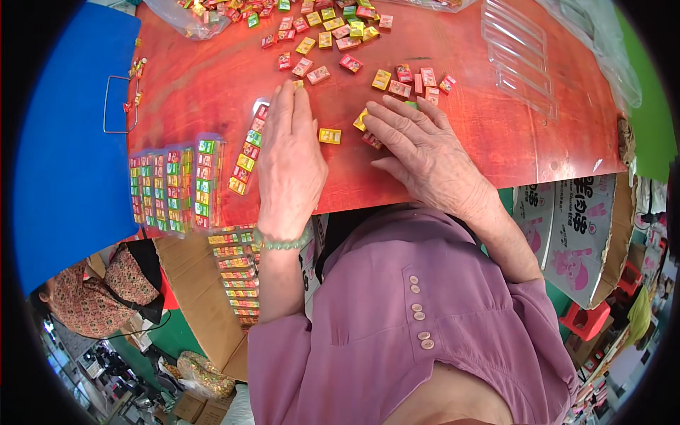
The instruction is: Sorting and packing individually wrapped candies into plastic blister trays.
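Observation:
My left hand [290, 159], a beaded bracelet on its wrist, stretches flat with fingers together. It lies beside a narrow clear tray [244, 157] filled with a row of small red, yellow and green boxes, and hides part of it. My right hand [421, 145] rests with spread fingers over several little boxes. A yellow box [360, 120] and a red box [372, 140] peek out by its fingertips; whether they are touched I cannot tell. Between the hands lies one yellow box [330, 136]. Loose boxes [400, 88] sit just beyond my right hand.
Filled trays [163, 190] stand side by side at the table's left. A heap of loose boxes [326, 28] spreads across the far side. Empty clear trays [520, 53] lie at the far right. Below the table edge, a cardboard box [195, 290] holds more filled trays.

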Demonstrator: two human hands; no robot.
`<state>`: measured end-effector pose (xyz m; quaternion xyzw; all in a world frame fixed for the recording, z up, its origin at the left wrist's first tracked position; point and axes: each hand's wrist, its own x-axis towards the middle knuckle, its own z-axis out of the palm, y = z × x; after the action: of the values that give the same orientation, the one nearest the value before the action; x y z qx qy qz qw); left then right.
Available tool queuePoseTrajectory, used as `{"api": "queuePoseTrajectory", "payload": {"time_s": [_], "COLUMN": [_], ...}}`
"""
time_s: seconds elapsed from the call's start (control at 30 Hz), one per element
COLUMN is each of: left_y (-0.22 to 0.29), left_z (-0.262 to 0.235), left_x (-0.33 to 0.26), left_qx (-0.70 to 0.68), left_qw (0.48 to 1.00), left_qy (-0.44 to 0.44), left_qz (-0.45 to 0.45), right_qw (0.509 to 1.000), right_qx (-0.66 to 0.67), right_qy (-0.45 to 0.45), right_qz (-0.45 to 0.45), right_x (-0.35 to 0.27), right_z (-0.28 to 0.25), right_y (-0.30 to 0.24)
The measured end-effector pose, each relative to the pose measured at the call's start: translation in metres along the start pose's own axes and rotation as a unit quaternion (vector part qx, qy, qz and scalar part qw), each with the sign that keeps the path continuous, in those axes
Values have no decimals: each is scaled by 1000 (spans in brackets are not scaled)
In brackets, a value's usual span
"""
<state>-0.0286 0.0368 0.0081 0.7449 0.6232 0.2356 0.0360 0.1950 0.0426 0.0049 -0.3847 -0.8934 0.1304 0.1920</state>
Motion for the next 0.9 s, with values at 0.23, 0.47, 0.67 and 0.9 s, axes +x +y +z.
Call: {"api": "queuePoseTrajectory", "payload": {"time_s": [0.23,0.47,0.67,0.9], "left_y": [8,30,36,34], "left_z": [13,12,16,6], "left_x": [6,-17,-30,-50], "left_qx": [30,-75,-206,-124], "left_qw": [998,992,976,990], "left_qy": [-27,-36,9,47], "left_qz": [52,93,66,48], "right_qw": [998,994,994,998], "right_qx": [7,36,29,2], "right_qy": [61,103,108,61], "right_qz": [-5,6,-13,-5], "right_x": [-12,-18,-9,-7], "right_z": [-4,-7,-9,-5], "right_y": [4,8,5,7]}}
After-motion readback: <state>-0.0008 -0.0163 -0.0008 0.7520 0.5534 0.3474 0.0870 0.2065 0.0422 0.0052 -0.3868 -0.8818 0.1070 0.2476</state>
